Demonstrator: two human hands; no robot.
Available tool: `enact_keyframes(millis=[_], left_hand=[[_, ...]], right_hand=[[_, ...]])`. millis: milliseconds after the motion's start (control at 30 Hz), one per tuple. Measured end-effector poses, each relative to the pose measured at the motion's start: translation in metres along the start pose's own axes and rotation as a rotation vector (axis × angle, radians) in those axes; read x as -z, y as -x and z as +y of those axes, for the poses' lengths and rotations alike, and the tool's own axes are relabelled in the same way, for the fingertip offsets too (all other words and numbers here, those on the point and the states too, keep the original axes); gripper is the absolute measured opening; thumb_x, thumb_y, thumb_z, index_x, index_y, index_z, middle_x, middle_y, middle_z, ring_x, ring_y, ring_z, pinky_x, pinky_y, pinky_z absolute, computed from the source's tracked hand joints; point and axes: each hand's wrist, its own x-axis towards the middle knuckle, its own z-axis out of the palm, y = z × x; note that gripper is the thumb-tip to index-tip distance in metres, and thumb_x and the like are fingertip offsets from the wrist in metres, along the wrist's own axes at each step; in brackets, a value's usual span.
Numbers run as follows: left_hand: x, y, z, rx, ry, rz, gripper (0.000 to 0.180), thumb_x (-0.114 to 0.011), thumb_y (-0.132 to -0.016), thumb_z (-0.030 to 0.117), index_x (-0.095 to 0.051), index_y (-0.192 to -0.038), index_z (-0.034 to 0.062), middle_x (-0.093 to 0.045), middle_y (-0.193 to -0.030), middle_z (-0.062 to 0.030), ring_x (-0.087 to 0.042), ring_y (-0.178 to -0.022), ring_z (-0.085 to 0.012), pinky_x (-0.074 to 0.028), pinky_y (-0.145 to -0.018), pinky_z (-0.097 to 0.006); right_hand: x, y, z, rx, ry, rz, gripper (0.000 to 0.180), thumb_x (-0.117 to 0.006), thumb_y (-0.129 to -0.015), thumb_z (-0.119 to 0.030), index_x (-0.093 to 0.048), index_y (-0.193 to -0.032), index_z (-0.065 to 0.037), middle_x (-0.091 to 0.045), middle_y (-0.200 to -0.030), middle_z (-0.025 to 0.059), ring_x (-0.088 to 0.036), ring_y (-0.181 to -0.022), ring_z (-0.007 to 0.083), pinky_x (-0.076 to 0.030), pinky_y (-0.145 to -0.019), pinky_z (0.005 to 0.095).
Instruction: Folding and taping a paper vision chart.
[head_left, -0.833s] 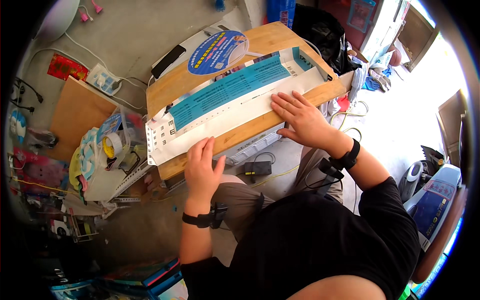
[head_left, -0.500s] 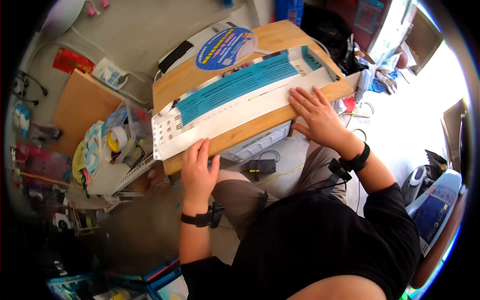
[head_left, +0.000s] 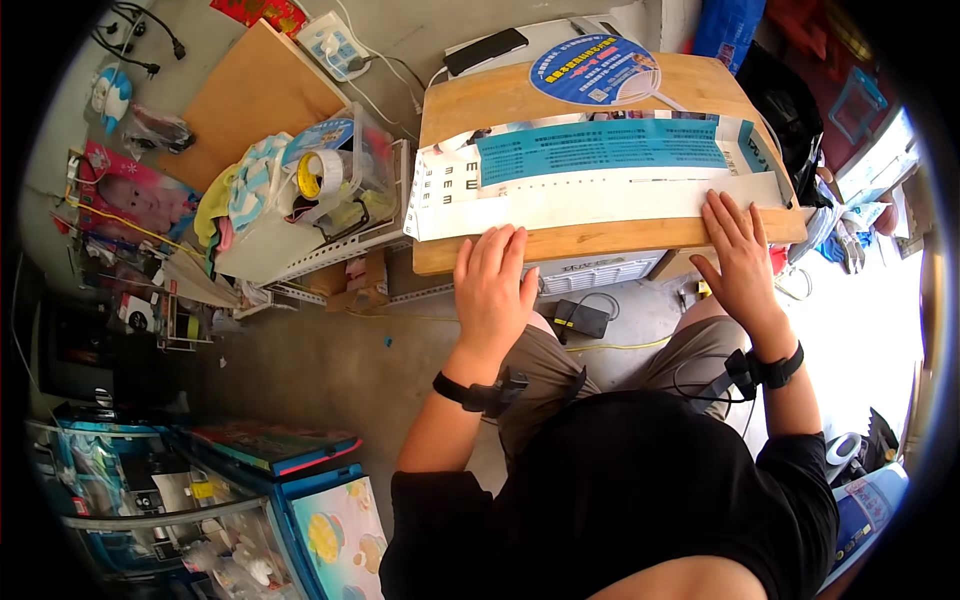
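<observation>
Pressing flat, grips spread wide: left hand (head_left: 492, 290) and right hand (head_left: 738, 252) are pinning the blue-and-white folded paper sheet (head_left: 600, 175) to the wooden table (head_left: 470, 100), upper centre.

We are pressing our left hand (head_left: 490, 290) flat, fingers spread, on the near edge of the wooden table (head_left: 470, 100); its fingertips are touching the lower edge of a flattened white and blue carton (head_left: 600, 185). Our right hand (head_left: 738, 255) is lying palm down too, its fingertips resting on the carton's right end. Beyond the fingers, past the carton, a round blue fan (head_left: 595, 68) is lying on the table, and a black phone (head_left: 483, 50) is sitting further off. Left of our left fingers, a wire rack (head_left: 340, 240) is holding a tape roll (head_left: 320, 172). Black bands are circling both wrists.
</observation>
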Motion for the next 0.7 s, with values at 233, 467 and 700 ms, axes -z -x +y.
enact_keyframes(millis=[233,467,700], left_hand=[[0.003,0.000,-0.001,-0.004,0.031,0.000,0.048,-0.071,-0.080,0.017,-0.059,-0.125,0.0062,-0.058,-0.127,-0.0090,-0.053,-0.121,-0.0262,-0.035,-0.106,-0.046],[0.003,0.006,-0.011,0.011,-0.053,0.003,0.046,-0.070,-0.081,0.018,-0.060,-0.125,0.0065,-0.058,-0.128,-0.0083,-0.053,-0.122,-0.0257,-0.034,-0.107,-0.046],[0.006,0.002,-0.013,-0.046,-0.068,0.000,0.042,-0.069,-0.082,0.019,-0.061,-0.121,0.0043,-0.059,-0.125,-0.0097,-0.053,-0.120,-0.0269,-0.035,-0.106,-0.046]], right_hand=[[0.001,0.002,0.000,-0.024,0.009,-0.001,0.068,-0.073,-0.079,-0.021,-0.047,-0.138,0.000,-0.043,-0.148,0.0108,-0.036,-0.140,0.0273,-0.021,-0.118,0.0491],[0.000,0.001,0.000,-0.022,-0.008,-0.015,0.070,-0.073,-0.078,-0.019,-0.045,-0.139,-0.001,-0.042,-0.149,0.0109,-0.035,-0.140,0.0266,-0.021,-0.118,0.0488],[-0.003,0.005,0.002,-0.024,0.005,0.022,0.067,-0.072,-0.078,-0.021,-0.047,-0.137,-0.002,-0.042,-0.149,0.0111,-0.035,-0.140,0.0271,-0.021,-0.117,0.0504]])
